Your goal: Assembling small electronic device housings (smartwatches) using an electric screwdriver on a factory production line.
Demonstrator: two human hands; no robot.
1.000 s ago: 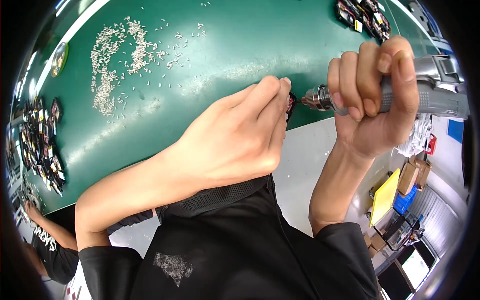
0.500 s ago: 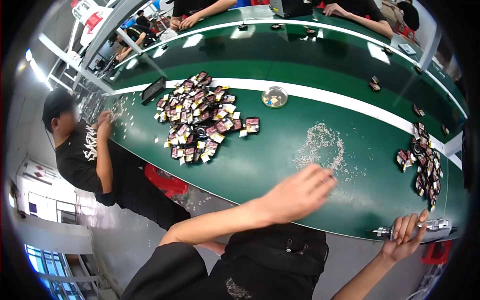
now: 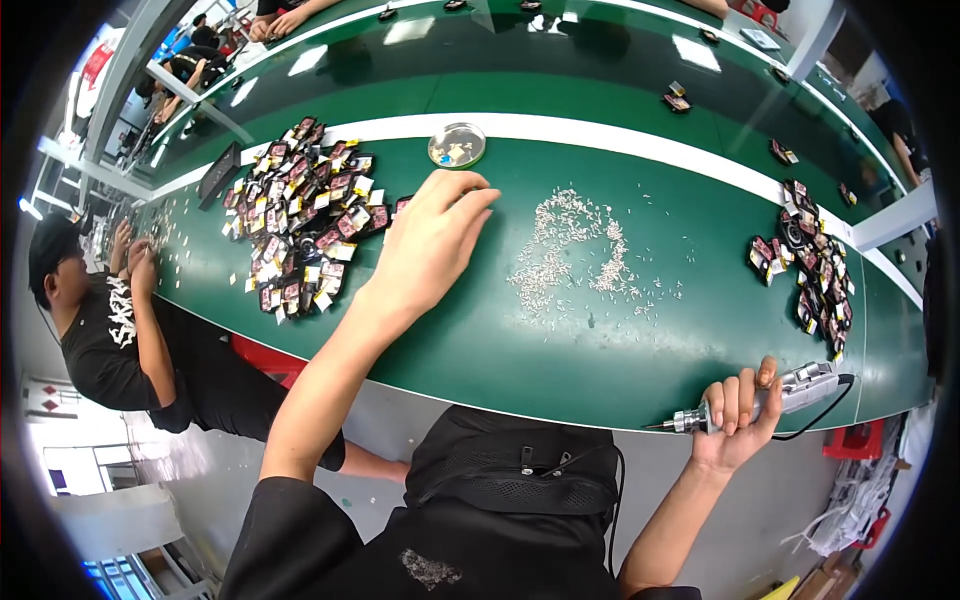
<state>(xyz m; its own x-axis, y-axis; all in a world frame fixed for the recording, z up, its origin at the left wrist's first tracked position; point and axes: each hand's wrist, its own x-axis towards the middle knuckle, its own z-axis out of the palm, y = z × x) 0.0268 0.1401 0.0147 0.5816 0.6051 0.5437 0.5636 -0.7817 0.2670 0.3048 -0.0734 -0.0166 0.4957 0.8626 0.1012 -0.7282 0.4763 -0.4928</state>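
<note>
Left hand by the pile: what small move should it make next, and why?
Perhaps grasp the partly hidden unit beside the left hand: it lies at the edge of the pile, within close reach, while the right hand holds the power driver.

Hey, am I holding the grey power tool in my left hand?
No, your right hand is wrapped around the grey power tool, its thin tip pointing left.

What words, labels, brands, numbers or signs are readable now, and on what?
Co-worker's black shirt: white lettering, not copied here.
Module pile at left: white and yellow tags, any print too small to read.
Module pile at right: likewise too small.
Driver in the right hand: no readable text.
Wearer's grey shirt patch: no letters discernible.
</note>
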